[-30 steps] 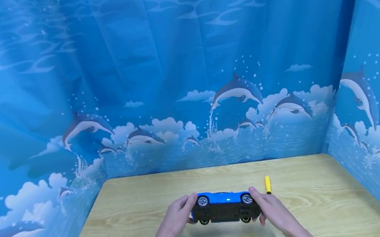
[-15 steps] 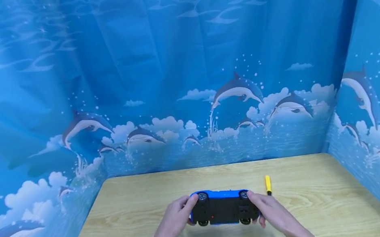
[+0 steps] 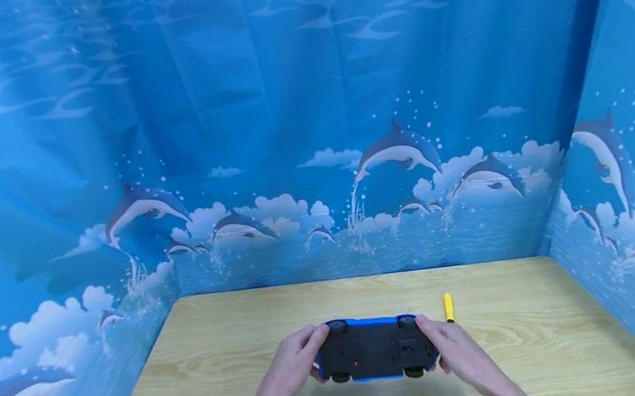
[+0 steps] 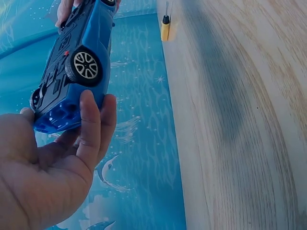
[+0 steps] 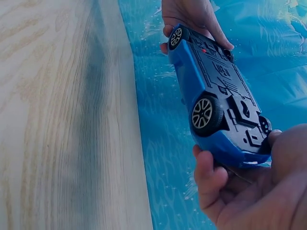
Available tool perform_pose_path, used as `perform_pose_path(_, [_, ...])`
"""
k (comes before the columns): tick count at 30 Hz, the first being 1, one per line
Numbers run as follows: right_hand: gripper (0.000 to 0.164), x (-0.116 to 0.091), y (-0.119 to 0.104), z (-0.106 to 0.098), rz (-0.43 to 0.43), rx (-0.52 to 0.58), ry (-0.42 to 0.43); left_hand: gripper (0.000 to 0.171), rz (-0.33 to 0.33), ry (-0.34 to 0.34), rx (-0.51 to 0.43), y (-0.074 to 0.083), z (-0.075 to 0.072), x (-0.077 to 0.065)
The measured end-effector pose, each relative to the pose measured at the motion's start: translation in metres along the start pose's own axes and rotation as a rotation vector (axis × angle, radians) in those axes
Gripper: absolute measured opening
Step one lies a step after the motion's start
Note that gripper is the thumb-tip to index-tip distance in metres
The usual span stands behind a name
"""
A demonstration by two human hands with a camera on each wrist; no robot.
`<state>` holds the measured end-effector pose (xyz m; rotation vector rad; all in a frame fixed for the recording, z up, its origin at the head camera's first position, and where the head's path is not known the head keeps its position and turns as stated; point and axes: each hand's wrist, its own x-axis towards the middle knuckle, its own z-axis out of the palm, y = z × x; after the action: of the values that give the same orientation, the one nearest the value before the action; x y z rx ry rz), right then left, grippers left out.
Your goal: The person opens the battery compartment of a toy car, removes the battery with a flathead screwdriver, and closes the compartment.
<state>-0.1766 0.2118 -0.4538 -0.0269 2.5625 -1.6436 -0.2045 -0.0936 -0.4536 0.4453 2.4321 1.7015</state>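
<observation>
A blue toy car [image 3: 377,348] is held up over the table, its black underside turned toward the head camera. My left hand [image 3: 296,363] grips one end of it, thumb by a wheel and fingers curled around the bumper, as the left wrist view shows with the car [image 4: 72,67]. At the other end my right hand [image 3: 457,349] holds it in the same way, and its fingers wrap the bumper in the right wrist view of the car [image 5: 216,96]. A small red spot shows on the underside. The car's roof faces away, hidden in the head view.
A screwdriver [image 3: 448,307] with a yellow handle lies on the wooden table [image 3: 223,349], just beyond my right hand. Blue curtains [image 3: 306,124] printed with dolphins stand along the back and both sides of the table.
The car has rolled in my hands: its blue side with the wheels showed before, and now the underside faces the head camera nearly flat. Both hands keep their grip in about the same place.
</observation>
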Motion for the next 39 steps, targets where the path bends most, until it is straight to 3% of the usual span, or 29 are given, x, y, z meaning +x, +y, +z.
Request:
perform_pose_path(8, [0.061,0.001,0.003,0.002,0.021,0.041,0.007,0.049,0.002,0.006,0.025,-0.002,0.000,0.003])
perform_pose_path(17, [0.041,0.003,0.004,0.003,-0.056,0.106,-0.007,0.052,-0.049,0.036,0.015,-0.001,0.002,0.004])
perform_pose_path(25, [0.062,-0.002,0.003,-0.001,-0.115,0.111,-0.084,0.054,-0.081,0.028,-0.007,-0.005,0.002,0.006])
perform_pose_path(39, [0.072,-0.002,0.009,-0.008,-0.186,0.173,-0.214,0.051,-0.045,0.000,-0.027,-0.007,-0.002,0.004])
